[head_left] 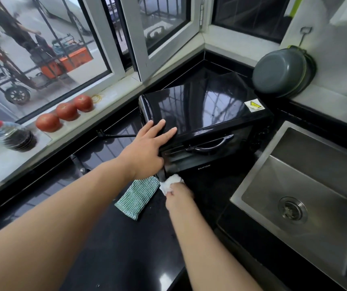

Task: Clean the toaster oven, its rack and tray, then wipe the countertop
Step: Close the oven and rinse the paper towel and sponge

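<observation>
With my left hand (147, 148) flat on the oven (206, 114), fingers straight, nothing grasped, I steady it at the back corner of the table (113, 248), beside the sink (307, 185). My right hand (178, 192) pinches a white wad (169, 182) vs the oven's lower front-left corner. Door looks closed. Green cloth (136, 196) lies just beside. Step, I'd say: wiping the outside. Next needs the door opened for rack & tray.
</observation>
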